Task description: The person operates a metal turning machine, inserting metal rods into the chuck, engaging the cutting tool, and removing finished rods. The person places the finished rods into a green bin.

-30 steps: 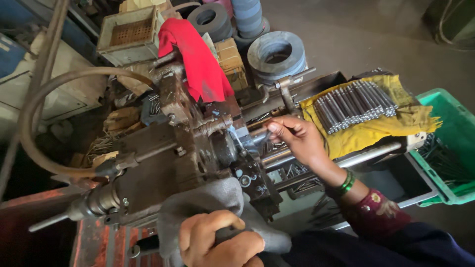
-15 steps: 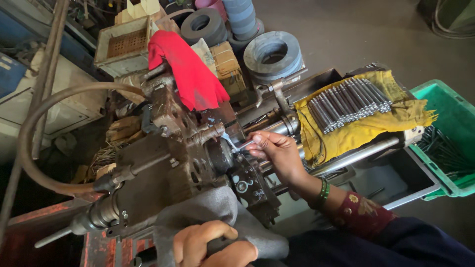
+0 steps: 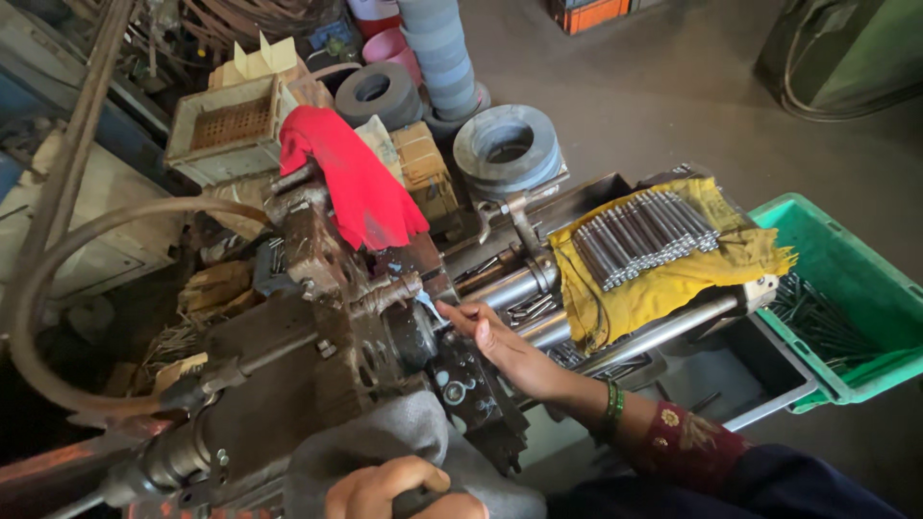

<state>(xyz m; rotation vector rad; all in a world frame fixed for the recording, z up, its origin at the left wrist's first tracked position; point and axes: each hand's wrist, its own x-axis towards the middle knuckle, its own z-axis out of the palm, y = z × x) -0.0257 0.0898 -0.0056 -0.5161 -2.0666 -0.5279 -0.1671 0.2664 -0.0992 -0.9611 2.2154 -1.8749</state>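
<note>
My right hand [image 3: 492,338] reaches left to the chuck [image 3: 415,332] of a dark, greasy machine [image 3: 317,356]. Its fingertips pinch a thin shiny metal rod [image 3: 426,302] at the chuck's mouth. A green bangle and a maroon embroidered sleeve cover that wrist. At the bottom edge, my left hand [image 3: 385,490] is closed around a lever handle wrapped in grey cloth [image 3: 385,437]. A row of similar metal rods [image 3: 642,234] lies on a yellow cloth [image 3: 663,284] on the machine bed, to the right of my right hand.
A red cloth [image 3: 356,187] hangs over the machine's top. A green crate [image 3: 846,288] with rods stands at the right, with a grey tray [image 3: 769,370] beside it. Stacked grey abrasive rings [image 3: 508,149] and boxes sit behind. A thick hose [image 3: 43,288] loops at the left.
My right hand has moved left from the bed toward the chuck, carrying the thin rod to its mouth. My left hand stays on the wrapped handle.
</note>
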